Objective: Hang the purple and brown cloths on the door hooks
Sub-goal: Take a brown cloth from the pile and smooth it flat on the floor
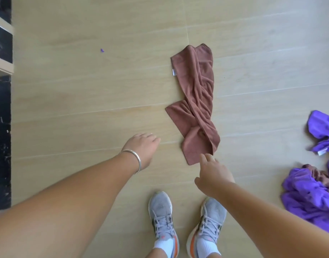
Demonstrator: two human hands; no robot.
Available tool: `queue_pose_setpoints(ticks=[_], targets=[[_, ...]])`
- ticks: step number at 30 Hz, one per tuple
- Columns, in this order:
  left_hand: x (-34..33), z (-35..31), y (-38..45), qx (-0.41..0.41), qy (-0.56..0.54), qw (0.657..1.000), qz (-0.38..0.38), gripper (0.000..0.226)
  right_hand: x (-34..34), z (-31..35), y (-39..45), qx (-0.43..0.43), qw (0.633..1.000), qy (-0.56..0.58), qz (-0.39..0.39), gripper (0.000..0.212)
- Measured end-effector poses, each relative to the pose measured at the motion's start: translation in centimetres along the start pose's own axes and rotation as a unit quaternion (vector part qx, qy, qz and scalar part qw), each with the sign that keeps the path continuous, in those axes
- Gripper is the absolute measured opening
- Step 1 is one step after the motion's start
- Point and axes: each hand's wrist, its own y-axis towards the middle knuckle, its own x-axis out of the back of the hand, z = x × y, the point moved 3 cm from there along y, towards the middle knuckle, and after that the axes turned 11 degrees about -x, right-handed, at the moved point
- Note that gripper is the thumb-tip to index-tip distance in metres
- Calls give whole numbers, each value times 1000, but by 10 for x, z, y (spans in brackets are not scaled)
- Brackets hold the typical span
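Observation:
A long brown cloth lies twisted on the pale wood floor, stretching away from me. My right hand reaches down with fingers apart, its fingertips just at the cloth's near end, holding nothing. My left hand, with a silver bangle on the wrist, hovers over bare floor to the left of the cloth, fingers loosely together and empty. Purple cloths lie crumpled at the right edge: one farther off and a bigger heap nearer, with a bit of brown fabric in it. No door hooks are in view.
My two grey sneakers stand at the bottom centre. A black marble strip and a pale shelf unit run along the left edge. A tiny purple scrap lies on the floor at upper left.

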Motion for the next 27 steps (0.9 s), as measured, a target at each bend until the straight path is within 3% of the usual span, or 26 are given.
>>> queue_pose_setpoints(ticks=[7, 16, 18, 20, 24, 27], targets=[[-70, 26, 104, -20, 31, 999, -18, 58, -64, -3, 95, 3, 999, -7, -37, 55], [-104, 78, 231, -110, 104, 987, -48, 71, -134, 10, 180, -100, 994, -39, 2, 82], [-108, 85, 252, -108, 120, 986, -39, 80, -143, 17, 188, -128, 991, -23, -17, 72], [-109, 87, 269, -103, 146, 983, -37, 83, -149, 21, 198, -120, 988, 1, -98, 52], [-99, 76, 285, -125, 182, 969, -112, 51, -154, 13, 205, -117, 985, -15, -122, 42], [-88, 68, 287, -137, 239, 948, -157, 44, -142, -3, 212, -98, 978, -42, -181, 39]])
